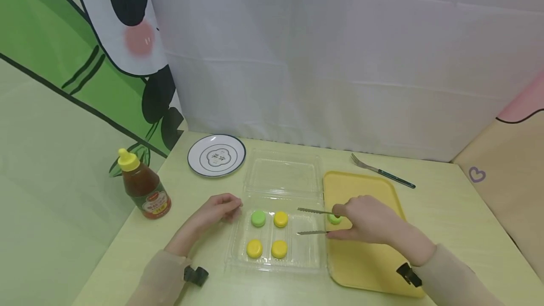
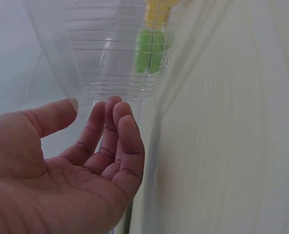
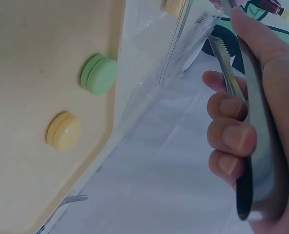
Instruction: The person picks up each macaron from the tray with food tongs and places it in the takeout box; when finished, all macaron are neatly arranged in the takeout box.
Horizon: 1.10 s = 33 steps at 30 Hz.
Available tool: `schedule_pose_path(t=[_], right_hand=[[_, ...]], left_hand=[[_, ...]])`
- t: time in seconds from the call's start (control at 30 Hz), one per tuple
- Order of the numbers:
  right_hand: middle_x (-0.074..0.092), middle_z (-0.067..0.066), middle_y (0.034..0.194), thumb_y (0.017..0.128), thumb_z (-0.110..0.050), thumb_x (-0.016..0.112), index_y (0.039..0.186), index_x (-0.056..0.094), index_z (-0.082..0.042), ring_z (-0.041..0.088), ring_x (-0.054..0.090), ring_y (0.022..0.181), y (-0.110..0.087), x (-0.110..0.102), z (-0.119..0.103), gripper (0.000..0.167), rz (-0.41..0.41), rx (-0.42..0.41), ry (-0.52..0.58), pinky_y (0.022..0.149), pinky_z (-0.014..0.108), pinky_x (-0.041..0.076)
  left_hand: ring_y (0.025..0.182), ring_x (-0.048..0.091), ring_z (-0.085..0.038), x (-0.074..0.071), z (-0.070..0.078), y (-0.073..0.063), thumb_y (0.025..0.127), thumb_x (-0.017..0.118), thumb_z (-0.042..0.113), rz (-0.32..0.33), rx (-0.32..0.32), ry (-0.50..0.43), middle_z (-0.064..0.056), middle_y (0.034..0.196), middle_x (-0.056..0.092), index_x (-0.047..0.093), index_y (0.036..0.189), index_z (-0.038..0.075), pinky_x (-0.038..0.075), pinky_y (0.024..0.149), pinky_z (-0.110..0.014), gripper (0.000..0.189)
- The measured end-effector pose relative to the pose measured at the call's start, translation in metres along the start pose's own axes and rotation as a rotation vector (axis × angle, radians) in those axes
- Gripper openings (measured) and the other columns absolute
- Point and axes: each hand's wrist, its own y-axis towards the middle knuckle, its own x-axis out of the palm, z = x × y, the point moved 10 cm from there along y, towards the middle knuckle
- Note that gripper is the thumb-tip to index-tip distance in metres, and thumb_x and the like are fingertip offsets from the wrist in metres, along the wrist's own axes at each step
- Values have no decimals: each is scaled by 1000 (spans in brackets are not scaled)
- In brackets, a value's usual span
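Metal tongs [image 3: 264, 151] in right hand [image 1: 369, 219]

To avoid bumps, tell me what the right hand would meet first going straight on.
The right hand would probably bring its tongs to the back yellow macaron in the clear container first; their height above it is unclear.

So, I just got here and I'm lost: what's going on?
A person's right hand holds tongs, their parted tips empty, over the right part of the container. The left hand is at its left edge. Four macarons, one green, three yellow, sit inside; another green and another yellow are on the tray.
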Motion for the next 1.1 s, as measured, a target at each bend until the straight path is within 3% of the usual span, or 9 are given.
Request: schedule_pose_path(t=[0.1,0.4,0.6,0.87,1.1], right_hand=[[20,-17,57,87,-58,69,78,56,-23,-1,15,53,-4,-5,7,39,20,11,-13,47,19,18],[54,-14,60,88,-60,66,89,67,-15,-3,36,45,-17,-15,31,45,22,77,6,48,21,36],[42,-17,54,88,-61,66,93,68,-13,-2,31,46,-25,-11,50,49,3,131,1,48,21,34],[40,-17,50,87,-61,66,97,70,-12,-1,33,45,-34,-7,77,51,-17,205,-20,46,22,33],[42,-18,51,88,-60,66,96,71,-11,-1,38,47,-40,-8,90,49,-8,210,-24,50,23,39]], left_hand=[[81,57,-17,0,0,0,102,56,24,-1,-2,-1,-4,87,63,64,109,-5,48,76,-32,31],[81,56,-17,0,-3,1,102,57,24,3,-10,-1,-5,87,63,64,108,-5,47,75,-32,30],[82,56,-18,0,-6,2,103,56,26,2,-14,4,-6,90,63,64,110,-4,48,76,-33,32],[83,56,-18,0,-5,3,102,56,25,-8,-4,-8,-6,90,63,64,109,-5,48,76,-32,32],[83,57,-18,0,-4,2,102,57,26,-11,-2,-13,-7,92,63,64,109,-4,48,77,-31,31]])
